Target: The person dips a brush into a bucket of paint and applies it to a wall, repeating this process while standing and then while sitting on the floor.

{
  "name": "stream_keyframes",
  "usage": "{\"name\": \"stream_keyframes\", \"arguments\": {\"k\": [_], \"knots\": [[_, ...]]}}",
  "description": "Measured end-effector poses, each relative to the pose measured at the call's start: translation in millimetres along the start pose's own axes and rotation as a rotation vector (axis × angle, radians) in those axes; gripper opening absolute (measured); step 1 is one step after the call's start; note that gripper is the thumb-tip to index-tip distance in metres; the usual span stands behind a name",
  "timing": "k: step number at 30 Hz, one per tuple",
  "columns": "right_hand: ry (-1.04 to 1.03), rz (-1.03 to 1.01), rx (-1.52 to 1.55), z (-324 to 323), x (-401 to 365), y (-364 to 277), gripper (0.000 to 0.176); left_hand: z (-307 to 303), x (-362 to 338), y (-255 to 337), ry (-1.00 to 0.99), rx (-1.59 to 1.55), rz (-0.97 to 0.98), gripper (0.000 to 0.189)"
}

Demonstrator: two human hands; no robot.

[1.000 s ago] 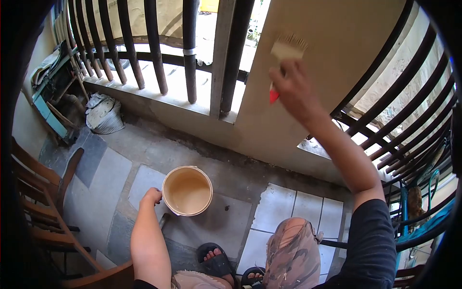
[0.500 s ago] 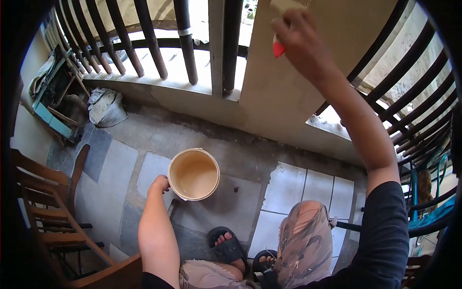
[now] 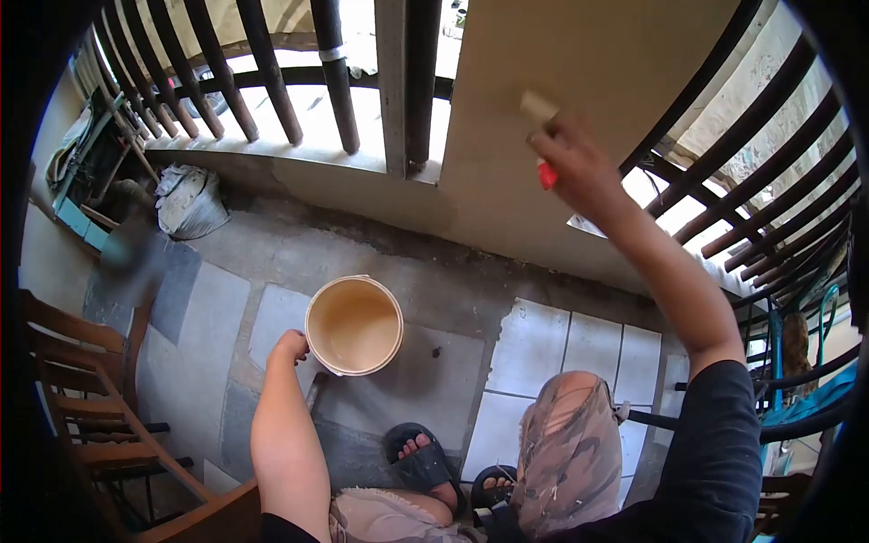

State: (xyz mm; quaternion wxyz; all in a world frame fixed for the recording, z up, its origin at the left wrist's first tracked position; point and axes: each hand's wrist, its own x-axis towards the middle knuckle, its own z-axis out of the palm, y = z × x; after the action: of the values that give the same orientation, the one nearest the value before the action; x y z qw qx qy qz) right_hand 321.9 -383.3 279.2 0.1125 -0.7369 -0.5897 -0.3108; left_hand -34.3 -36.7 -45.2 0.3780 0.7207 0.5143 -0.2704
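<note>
Brush Raised, Bucket in Hand

A person works before a tan pillar between two runs of dark bars. The right hand, raised at the end of an outstretched arm, has its fingers wrapped around the brush, its pale bristles pointing up and left across the pillar's face and the red end of its handle showing below the fist. Whether the bristles touch the surface cannot be told. Lower down, the left hand has its fingers closed at the left side of the cream bucket, which is open-topped and tan inside; the fingertips are hidden. At the person's feet, black sandals stand beside white tiles. A pale sack sits near the low wall at left, and a wooden chair stands nearer the camera.
</note>
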Motion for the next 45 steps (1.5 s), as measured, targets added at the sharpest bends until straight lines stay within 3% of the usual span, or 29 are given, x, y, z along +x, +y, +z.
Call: {"name": "stream_keyframes", "arguments": {"k": [5, 10, 12, 14, 17, 19, 24, 25, 27, 31, 35, 41, 44, 45], "knots": [[0.161, -0.085, -0.212, -24.6, 11.2, -12.1, 0.022, 4.3, 16.1, 1.2, -0.001, -0.030, 0.063, 0.025], [-0.100, -0.140, -0.120, 73.1, -58.6, -12.8, 0.019, -0.5, 1.5, 5.2, 0.006, -0.061, 0.063, 0.027], [-0.149, -0.143, -0.091, 78.4, -69.0, -27.9, 0.019, 0.1, -6.1, 3.2, 0.030, -0.050, 0.065, 0.028], [-0.363, -0.081, 0.127, 72.7, -67.7, -35.0, 0.017, 0.2, 3.8, -8.3, 0.016, -0.018, 0.013, 0.031], [-0.273, -0.036, 0.063, 41.9, -36.6, -6.8, 0.017, -0.7, -7.5, -3.7, 0.011, -0.011, -0.001, 0.035], [-0.069, 0.000, 0.067, -1.6, 0.8, 11.6, 0.021, -0.2, 0.1, -6.8, 0.001, -0.020, 0.016, 0.035], [0.217, -0.056, -0.205, -94.5, 63.5, -0.6, 0.021, 0.0, -18.3, 15.3, 0.016, -0.039, 0.069, 0.033], [0.235, -0.090, -0.270, -90.3, 64.3, 5.7, 0.021, -0.3, -18.8, 16.8, 0.014, -0.036, 0.067, 0.032], [0.046, -0.093, -0.261, -52.7, 43.4, 16.7, 0.019, -0.9, -14.7, 14.9, 0.019, -0.033, 0.075, 0.030], [-0.230, -0.197, -0.037, 19.7, -27.3, -13.4, 0.016, 6.2, 18.4, -1.7, -0.026, -0.061, 0.072, 0.027], [-0.094, -0.157, -0.003, -12.0, 13.1, -13.4, 0.017, 3.5, -2.7, 7.2, -0.021, -0.067, 0.052, 0.027], [0.506, -0.190, -0.442, -106.0, 146.6, 17.9, 0.012, 11.9, 23.8, -1.8, -0.051, -0.038, 0.045, 0.024], [0.351, -0.274, -0.470, -69.0, 150.6, 28.2, 0.013, 10.8, 16.9, 3.3, -0.025, -0.131, 0.054, 0.025], [0.178, -0.292, -0.471, -51.9, 139.6, 24.2, 0.016, 11.1, 17.8, 4.5, -0.034, -0.111, 0.035, 0.025]]}}
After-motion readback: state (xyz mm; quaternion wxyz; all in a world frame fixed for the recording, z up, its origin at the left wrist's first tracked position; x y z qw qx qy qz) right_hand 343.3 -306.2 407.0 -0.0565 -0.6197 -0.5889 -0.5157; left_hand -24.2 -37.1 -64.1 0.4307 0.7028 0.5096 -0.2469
